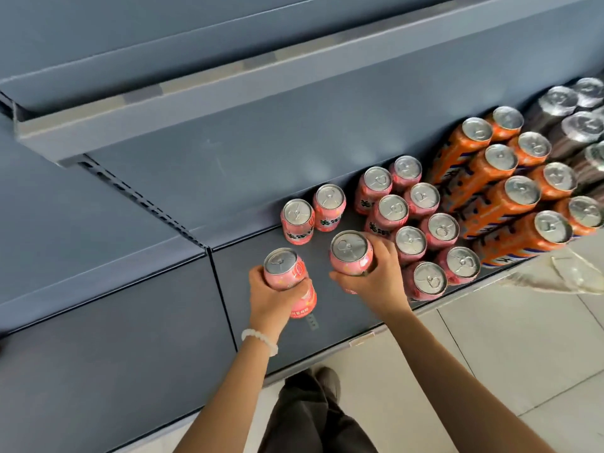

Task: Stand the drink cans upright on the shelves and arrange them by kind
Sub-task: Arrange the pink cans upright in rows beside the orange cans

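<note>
A person stocking a grey shelf [261,256] holds one pink can in each hand, seen from above, with most of the sorting apparently done. The left hand [271,297] has its fingers curled round the body of a pink can [281,266], lid up, held over the bare shelf floor to the left of the pink block [421,223]; whether its base touches the shelf cannot be told. The right hand [376,279] wraps a second pink can [351,251] from the side, also lid up, just beside the front left corner of that block. The block itself stands upright in two neat rows running from the back of the shelf to its front edge. Two more pink cans [312,215] stand upright as a pair near the back, a little left of the block and apart from it. To the right of the block, touching it, taller orange cans [510,191] stand in rows of their own, and beyond those, at the frame's edge, dark cans with silver lids [575,122] are grouped together. No can in view lies on its side. Judging from this, what remains is to set down the two held cans against the block and likely draw the stray pair in to join them. A white bead bracelet [260,340] sits on the left wrist.
</note>
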